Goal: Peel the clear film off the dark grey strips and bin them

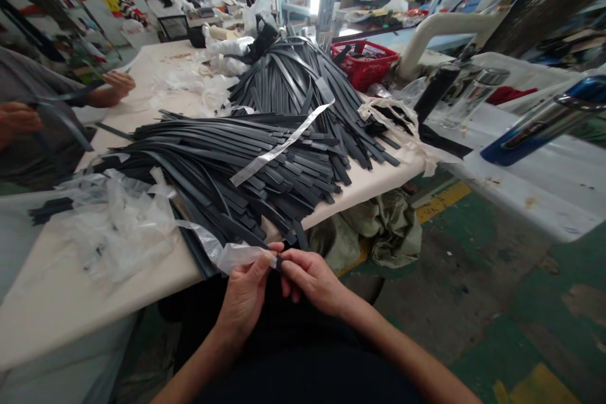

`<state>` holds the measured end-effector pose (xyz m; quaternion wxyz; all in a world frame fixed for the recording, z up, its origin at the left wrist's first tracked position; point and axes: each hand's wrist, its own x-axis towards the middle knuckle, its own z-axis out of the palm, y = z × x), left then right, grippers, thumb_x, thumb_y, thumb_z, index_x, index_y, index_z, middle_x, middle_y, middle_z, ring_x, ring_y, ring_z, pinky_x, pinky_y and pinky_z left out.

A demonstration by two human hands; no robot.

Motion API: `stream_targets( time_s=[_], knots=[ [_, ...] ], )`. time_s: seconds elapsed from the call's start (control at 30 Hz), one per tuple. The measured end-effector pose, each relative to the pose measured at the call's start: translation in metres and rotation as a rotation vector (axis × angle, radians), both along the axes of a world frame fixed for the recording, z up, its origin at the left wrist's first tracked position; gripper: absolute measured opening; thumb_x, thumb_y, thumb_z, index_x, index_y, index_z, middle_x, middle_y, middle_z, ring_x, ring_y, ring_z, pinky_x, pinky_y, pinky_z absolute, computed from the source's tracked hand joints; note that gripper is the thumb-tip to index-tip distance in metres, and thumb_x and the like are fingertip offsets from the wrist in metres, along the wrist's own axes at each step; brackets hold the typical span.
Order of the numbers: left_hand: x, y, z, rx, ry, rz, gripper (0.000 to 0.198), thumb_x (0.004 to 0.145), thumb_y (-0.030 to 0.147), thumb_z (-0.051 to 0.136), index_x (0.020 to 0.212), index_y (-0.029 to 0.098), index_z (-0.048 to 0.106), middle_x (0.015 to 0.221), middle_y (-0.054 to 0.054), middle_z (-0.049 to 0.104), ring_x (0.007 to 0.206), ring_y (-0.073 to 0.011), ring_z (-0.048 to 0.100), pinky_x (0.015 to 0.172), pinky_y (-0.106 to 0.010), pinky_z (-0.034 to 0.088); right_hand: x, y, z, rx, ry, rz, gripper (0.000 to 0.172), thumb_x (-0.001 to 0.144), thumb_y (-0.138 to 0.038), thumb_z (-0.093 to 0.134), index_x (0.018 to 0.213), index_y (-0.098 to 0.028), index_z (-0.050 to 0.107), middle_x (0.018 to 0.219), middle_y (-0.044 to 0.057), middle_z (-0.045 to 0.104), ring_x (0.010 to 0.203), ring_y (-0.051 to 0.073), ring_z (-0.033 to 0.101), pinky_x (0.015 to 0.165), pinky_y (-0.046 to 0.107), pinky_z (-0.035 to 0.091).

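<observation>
My left hand (249, 287) is closed in a pinch on a dark strip (250, 237) and a translucent plastic film strip (237, 255) lying along it. Close beside it, my right hand (310, 278) pinches the end of the same dark strip. Both hands are in front of the table's near edge. Just beyond them a large pile of dark flat strips (227, 164) covers the table, with one loose pale film strip (286, 145) across it. Crumpled clear film (118, 227) lies left of the pile, and the film in my left hand trails towards it.
A second heap of dark strips (288, 69) sits farther back, near a red basket (364, 63). A blue bottle (534, 123) and a clear bottle (473, 101) stand on the white surface at right. Across the table, another person's hands (118, 85) hold a strip.
</observation>
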<state>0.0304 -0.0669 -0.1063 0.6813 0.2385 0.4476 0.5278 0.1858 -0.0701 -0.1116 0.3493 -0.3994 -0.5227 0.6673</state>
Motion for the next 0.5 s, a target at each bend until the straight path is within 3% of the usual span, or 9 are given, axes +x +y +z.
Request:
stream_targets(
  time_s=[0.1, 0.2, 0.33, 0.5],
  knots=[
    [-0.005, 0.013, 0.008, -0.024, -0.134, 0.115, 0.029, 0.059, 0.037, 0.093, 0.069, 0.015, 0.075, 0.085, -0.005, 0.078, 0.087, -0.0189, 0.072, 0.084, -0.028, 0.058, 0.021, -0.013, -0.008, 0.038, -0.009, -0.207, 0.042, 0.095, -0.055, 0.051, 0.106, -0.017, 0.065, 0.057, -0.005, 0.056, 0.041, 0.007, 0.044, 0.04, 0.018, 0.034],
    [-0.009, 0.022, 0.012, -0.081, -0.222, 0.124, 0.034, 0.056, 0.039, 0.095, 0.075, 0.017, 0.075, 0.085, -0.004, 0.079, 0.085, -0.0191, 0.074, 0.08, -0.029, 0.06, 0.044, -0.033, -0.01, 0.108, -0.084, -0.328, 0.039, 0.096, -0.051, 0.053, 0.105, -0.017, 0.068, 0.056, -0.004, 0.057, 0.04, 0.008, 0.046, 0.04, 0.019, 0.034],
    [-0.01, 0.027, 0.01, -0.108, -0.264, 0.147, 0.038, 0.052, 0.036, 0.097, 0.077, 0.018, 0.075, 0.079, -0.001, 0.078, 0.077, -0.0171, 0.074, 0.075, -0.027, 0.061, 0.055, -0.054, -0.011, 0.2, -0.171, -0.278, 0.037, 0.099, -0.046, 0.049, 0.105, -0.017, 0.07, 0.058, -0.002, 0.06, 0.041, 0.009, 0.048, 0.041, 0.02, 0.036],
    [-0.007, 0.027, 0.007, -0.117, -0.25, 0.163, 0.038, 0.05, 0.033, 0.097, 0.075, 0.017, 0.074, 0.077, 0.0, 0.077, 0.075, -0.016, 0.072, 0.071, -0.026, 0.059, 0.049, -0.06, -0.025, 0.231, -0.25, -0.223, 0.04, 0.1, -0.047, 0.046, 0.105, -0.016, 0.071, 0.06, 0.0, 0.062, 0.041, 0.009, 0.05, 0.042, 0.02, 0.038]
  ],
)
